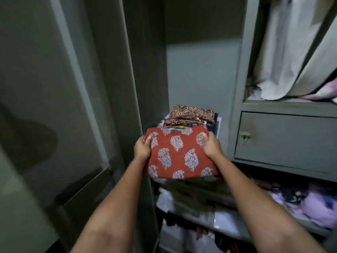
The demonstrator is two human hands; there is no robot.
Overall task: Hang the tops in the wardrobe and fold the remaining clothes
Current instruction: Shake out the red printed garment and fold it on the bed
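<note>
Rust-red folded cloth (179, 154) with blue leaf motifs sits at the centre of the view, held level at the mouth of a grey wardrobe (235, 84). Left hand (143, 147) grips its left edge at 9 o'clock, thumb curled over the top face and fingers under the fold. Right hand (211, 146) grips the right edge at 3 o'clock in the same manner, thumb on top. Both grips are closed on the cloth; neither is slack. Whether the cloth rests on the shelf or hangs just above it cannot be told. Directly beyond it, at 12 o'clock, a stack of folded clothes (191, 115) lies on the shelf, topped by a brown patterned piece, with its near edge touching or just behind the red cloth. At 3 o'clock a closed drawer (286, 139) with a small handle is set in the wardrobe. At 1 o'clock pale fabric (291, 52) hangs in an upper compartment. At 5 o'clock lilac garments (317, 207) lie bundled on a lower shelf. Wardrobe door (60, 88) stands open at 9 o'clock.
</note>
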